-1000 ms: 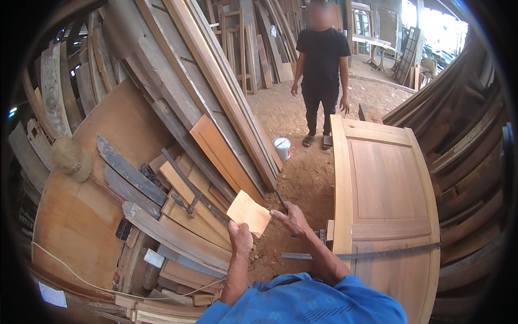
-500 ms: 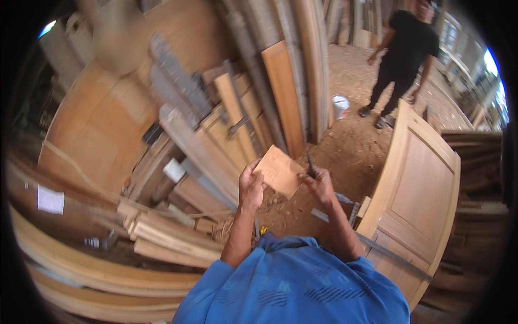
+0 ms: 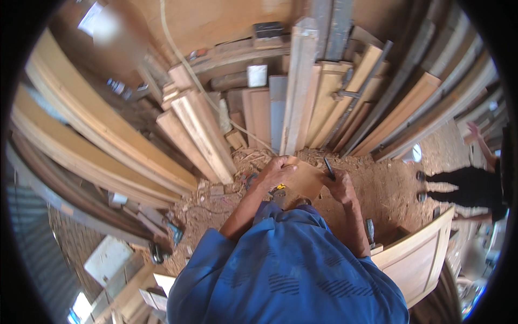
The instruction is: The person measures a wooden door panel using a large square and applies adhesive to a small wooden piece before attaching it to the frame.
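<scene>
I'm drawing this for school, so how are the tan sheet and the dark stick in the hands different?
The tan sheet is broad and flat, while the dark stick is narrow. The tan sheet is light orange-brown; the dark stick looks nearly black. The left hand grips the tan sheet by its edge, but the dark stick pokes out of the right hand. Both are handheld.

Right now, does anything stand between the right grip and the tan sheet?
Nothing visible does: the right grip, holding a slim dark tool, is at the right edge of the tan sheet.
</scene>
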Available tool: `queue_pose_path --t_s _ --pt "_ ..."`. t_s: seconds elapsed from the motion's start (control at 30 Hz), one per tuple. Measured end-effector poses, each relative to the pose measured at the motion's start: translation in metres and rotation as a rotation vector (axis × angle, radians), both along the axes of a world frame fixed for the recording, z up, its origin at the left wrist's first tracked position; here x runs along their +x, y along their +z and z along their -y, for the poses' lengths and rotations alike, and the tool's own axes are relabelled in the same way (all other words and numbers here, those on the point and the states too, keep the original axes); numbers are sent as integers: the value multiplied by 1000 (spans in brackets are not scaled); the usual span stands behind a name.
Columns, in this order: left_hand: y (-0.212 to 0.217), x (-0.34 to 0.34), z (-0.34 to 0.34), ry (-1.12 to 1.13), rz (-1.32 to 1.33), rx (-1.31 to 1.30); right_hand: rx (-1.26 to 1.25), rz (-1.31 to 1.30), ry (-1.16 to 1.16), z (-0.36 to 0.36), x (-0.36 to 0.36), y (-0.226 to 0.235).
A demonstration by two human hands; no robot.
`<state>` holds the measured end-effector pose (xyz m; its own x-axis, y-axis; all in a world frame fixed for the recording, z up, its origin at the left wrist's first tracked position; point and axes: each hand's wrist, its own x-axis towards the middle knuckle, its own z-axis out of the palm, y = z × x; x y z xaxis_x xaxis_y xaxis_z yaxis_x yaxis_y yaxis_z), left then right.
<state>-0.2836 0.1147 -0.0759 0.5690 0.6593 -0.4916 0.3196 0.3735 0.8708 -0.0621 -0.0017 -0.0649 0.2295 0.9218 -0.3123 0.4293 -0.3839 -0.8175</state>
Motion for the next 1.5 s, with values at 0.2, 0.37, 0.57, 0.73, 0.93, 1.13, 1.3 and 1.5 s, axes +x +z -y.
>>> queue_pose_path --t_s 0.2,0.37,0.57,0.73,0.93,1.13,1.3,1.5 --pt "-48 8 41 123 144 23 -169 120 223 -10 26 -20" --pt "-58 36 56 86 -23 177 -170 77 264 1 65 -44" --pt "-80 70 44 236 215 92 -81 51 209 -9 95 -61" --pt "-42 91 30 235 106 68 -94 94 18 3 124 -68" --pt "-76 99 37 231 188 92 -253 196 87 47 147 -133" --pt "-81 116 51 215 214 71 -444 307 162 119 169 -269" --pt "-79 103 56 304 258 39 -667 226 248 120 167 -274" --pt "-97 65 52 377 273 112 -699 248 86 115 164 -260"
